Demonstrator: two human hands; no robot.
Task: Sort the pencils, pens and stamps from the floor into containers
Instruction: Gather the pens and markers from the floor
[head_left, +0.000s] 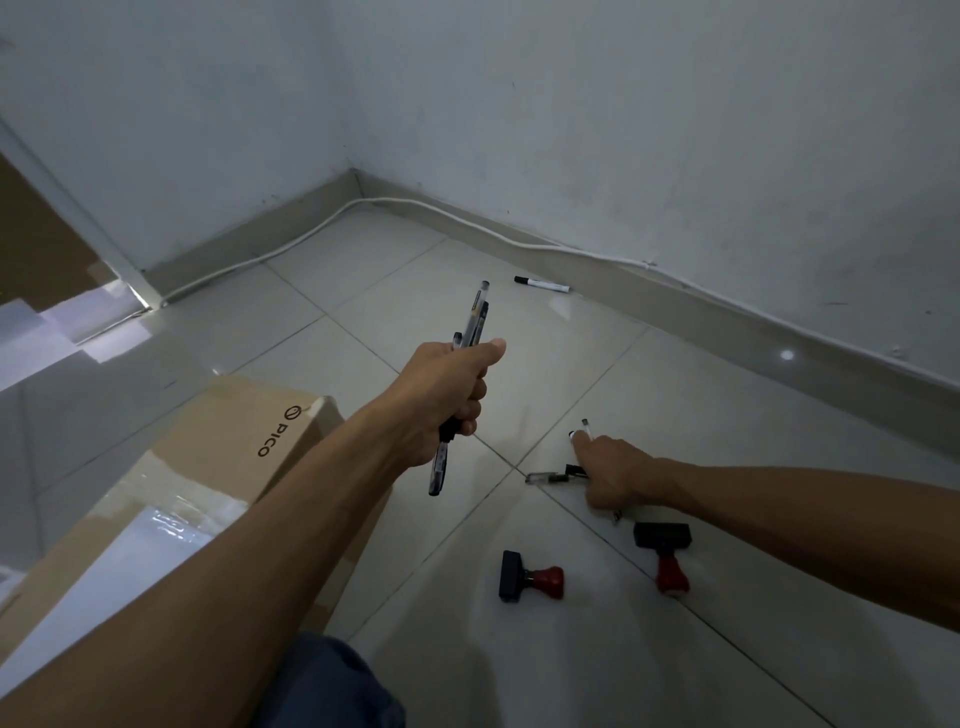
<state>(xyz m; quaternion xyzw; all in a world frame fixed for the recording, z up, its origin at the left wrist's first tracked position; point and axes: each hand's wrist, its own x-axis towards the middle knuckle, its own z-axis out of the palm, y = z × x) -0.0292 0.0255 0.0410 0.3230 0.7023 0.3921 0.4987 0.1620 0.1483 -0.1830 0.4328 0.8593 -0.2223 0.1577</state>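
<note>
My left hand (448, 387) is raised above the tiled floor and grips a bundle of several pens (475, 319), their tips sticking out above and below the fist. My right hand (618, 474) is down on the floor, its fingers curled round a few pens (550, 476) lying there; one clear pen end (587, 427) pokes out past the fingers. Two stamps with red handles and black bases lie nearer me: one (530, 576) on its side, the other (665, 553) by my right wrist. A black marker (541, 284) lies alone near the far wall.
A taped cardboard box (218, 467) printed PICO stands at the left, under my left forearm. A white cable (467, 221) runs along the skirting of both walls. My knee in blue cloth (327, 686) shows at the bottom.
</note>
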